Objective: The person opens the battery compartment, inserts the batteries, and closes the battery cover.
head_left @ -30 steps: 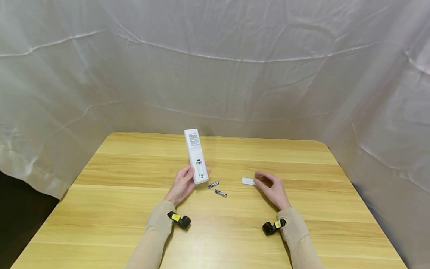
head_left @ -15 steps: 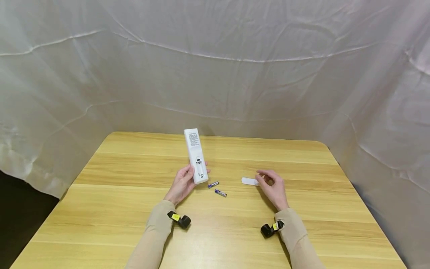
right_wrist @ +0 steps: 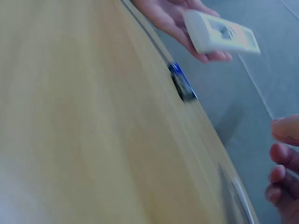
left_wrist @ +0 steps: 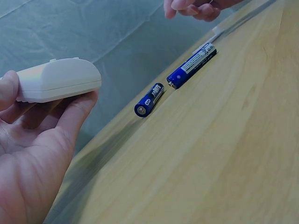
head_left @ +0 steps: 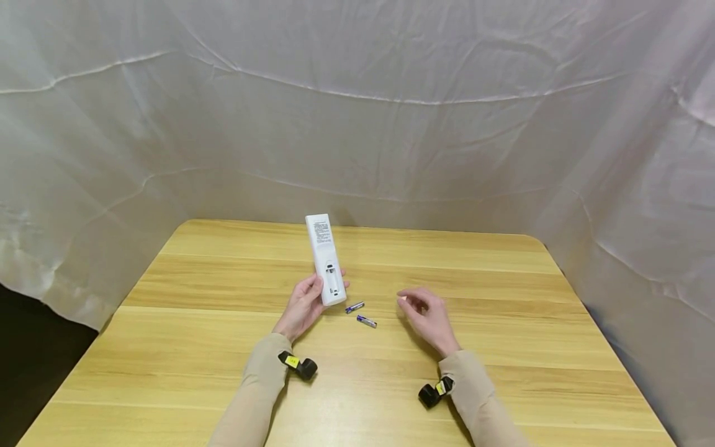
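Note:
My left hand (head_left: 301,307) grips a white remote control (head_left: 326,257) above the table, its back turned up and the far end raised. The battery compartment is uncovered and vacant. Two blue AAA batteries lie on the table just right of the remote: one battery (head_left: 354,307) nearer the remote, the other battery (head_left: 367,321) closer to me. My right hand (head_left: 429,316) hovers above the tabletop to their right, fingers loosely bent and holding nothing. Under it lies the white battery cover (right_wrist: 243,200), flat on the wood and mostly hidden from the head view.
The wooden table (head_left: 195,360) reaches back to a pale hanging cloth (head_left: 357,136) that also encloses both sides. A small black camera (head_left: 306,369) sits on the left wrist, another black camera (head_left: 430,395) on the right.
My right hand has come off the right end of the battery cover and shifted left over it. The left hand and remote have stayed still, as have the batteries.

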`<action>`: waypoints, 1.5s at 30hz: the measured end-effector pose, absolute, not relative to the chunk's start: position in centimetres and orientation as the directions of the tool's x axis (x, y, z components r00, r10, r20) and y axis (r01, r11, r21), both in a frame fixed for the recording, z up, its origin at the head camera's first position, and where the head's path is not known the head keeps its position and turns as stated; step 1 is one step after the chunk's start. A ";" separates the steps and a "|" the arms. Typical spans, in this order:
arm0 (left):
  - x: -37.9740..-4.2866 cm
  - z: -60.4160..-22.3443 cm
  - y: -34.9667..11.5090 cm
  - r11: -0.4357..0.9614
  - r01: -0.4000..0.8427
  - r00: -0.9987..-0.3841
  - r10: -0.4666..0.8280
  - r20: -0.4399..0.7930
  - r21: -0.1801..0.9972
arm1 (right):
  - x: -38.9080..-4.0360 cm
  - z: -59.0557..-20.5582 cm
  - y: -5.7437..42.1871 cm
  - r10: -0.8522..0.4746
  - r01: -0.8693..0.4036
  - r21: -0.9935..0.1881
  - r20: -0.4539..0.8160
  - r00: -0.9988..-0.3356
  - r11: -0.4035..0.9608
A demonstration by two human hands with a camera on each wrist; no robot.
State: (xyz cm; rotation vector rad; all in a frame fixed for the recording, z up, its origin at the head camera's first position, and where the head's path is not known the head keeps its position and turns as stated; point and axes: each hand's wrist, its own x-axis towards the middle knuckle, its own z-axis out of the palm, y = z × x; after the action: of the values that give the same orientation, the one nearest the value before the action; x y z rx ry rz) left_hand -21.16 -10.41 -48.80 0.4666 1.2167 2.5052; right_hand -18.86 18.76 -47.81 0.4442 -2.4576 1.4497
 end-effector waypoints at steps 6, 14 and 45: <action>-21.1 -48.7 -10.4 -0.578 -0.136 -0.898 0.415 0.146 0.804 | -18.4 -47.6 17.1 -0.284 -0.371 -0.766 0.254 -0.925 0.524; -21.1 -48.7 -10.4 -0.560 -0.127 -0.900 0.412 0.142 0.819 | -18.3 -47.2 15.5 -0.418 -0.415 -0.712 0.185 -0.889 0.566; -21.0 -48.7 -10.3 -0.565 -0.111 -0.900 0.407 0.159 0.818 | -18.2 -48.0 12.8 -0.563 -0.588 -0.514 0.225 -0.795 0.624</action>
State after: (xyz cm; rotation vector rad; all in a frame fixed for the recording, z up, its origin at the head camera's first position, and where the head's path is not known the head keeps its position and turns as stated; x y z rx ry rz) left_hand -21.03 -10.29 -48.68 0.4809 1.2707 2.4965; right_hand -18.16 12.77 -48.01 0.9906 -2.7932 0.9083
